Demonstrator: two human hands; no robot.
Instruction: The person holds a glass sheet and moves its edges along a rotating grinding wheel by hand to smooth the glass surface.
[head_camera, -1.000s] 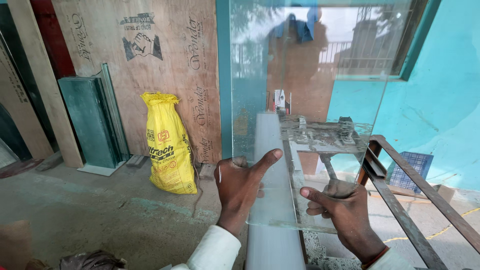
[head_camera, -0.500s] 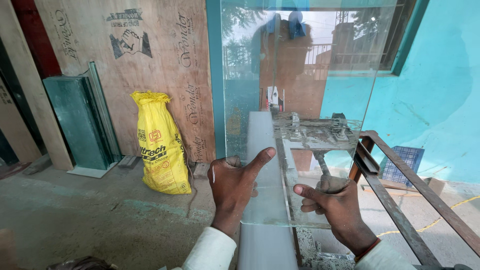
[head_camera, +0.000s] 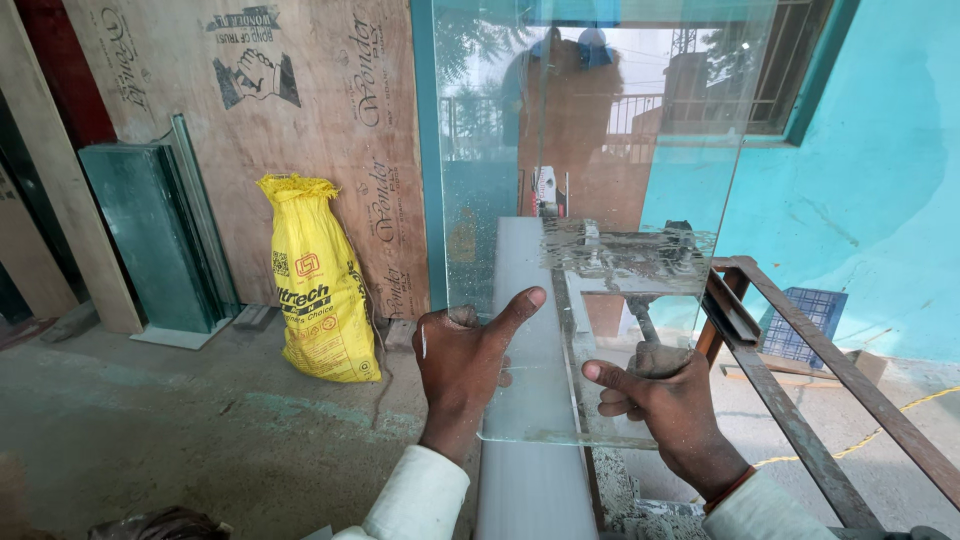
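Note:
I hold a large clear glass sheet (head_camera: 590, 130) upright in front of me, its lower edge near my wrists. My left hand (head_camera: 465, 365) grips the sheet's left edge with the thumb stretched across the front face. On the lower right part of the pane, my right hand (head_camera: 665, 395) pinches the glass with its thumb on the near side. Under the sheet runs a long pale grey bench surface (head_camera: 525, 300), with a metal machine part (head_camera: 625, 250) seen through the glass.
A yellow sack (head_camera: 318, 285) leans against brown plywood boards (head_camera: 290, 110) on the left. Green-tinted glass panes (head_camera: 150, 235) stand further left. A rusty metal frame (head_camera: 800, 400) slants at the right, with a blue crate (head_camera: 805, 325) by the turquoise wall (head_camera: 880, 170).
The glass sheet and both hands have stayed nearly in place, while my view has shifted slightly so the sack and boards sit a little further left.

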